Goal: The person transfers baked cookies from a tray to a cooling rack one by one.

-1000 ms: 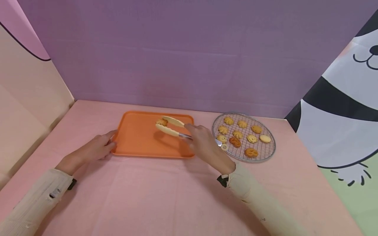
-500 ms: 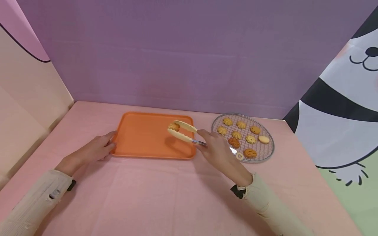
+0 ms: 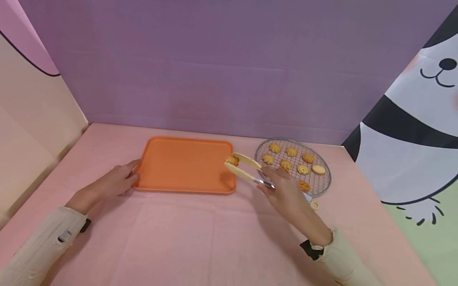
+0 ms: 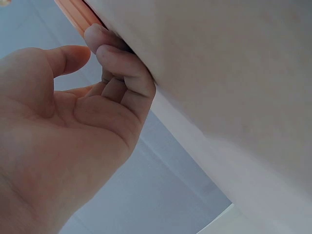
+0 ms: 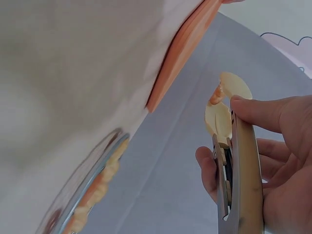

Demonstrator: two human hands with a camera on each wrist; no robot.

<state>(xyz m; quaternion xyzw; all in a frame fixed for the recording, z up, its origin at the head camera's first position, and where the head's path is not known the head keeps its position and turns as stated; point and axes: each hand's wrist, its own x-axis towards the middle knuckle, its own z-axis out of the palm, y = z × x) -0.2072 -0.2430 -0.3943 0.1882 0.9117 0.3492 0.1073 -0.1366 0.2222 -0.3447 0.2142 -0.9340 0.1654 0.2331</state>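
In the head view my right hand (image 3: 288, 194) grips metal tongs with cream tips (image 3: 247, 159). Pinched between those tips is a golden ridged cookie (image 3: 231, 160), held up over the right edge of the orange tray (image 3: 182, 165). The right wrist view shows the thumb pressing one arm of the tongs (image 5: 247, 170), fingers round the other side, and the cookie (image 5: 216, 95) raised well off the table. At the tray's left edge my left hand (image 3: 114, 180) holds the rim; in the left wrist view its fingers (image 4: 124, 63) curl at the tray edge (image 4: 80, 17).
A round wire cooling rack (image 3: 329, 180) stands to the right of the tray, bearing several cookies of different shapes, partly hidden by my right hand. Pink cloth (image 3: 171, 238) covers the table. A purple wall (image 3: 214, 71) rises behind, with side panels left and right.
My right hand has moved right and toward me, carrying the tongs and cookie from over the tray's inside to its right edge. The left hand stays at the rim.
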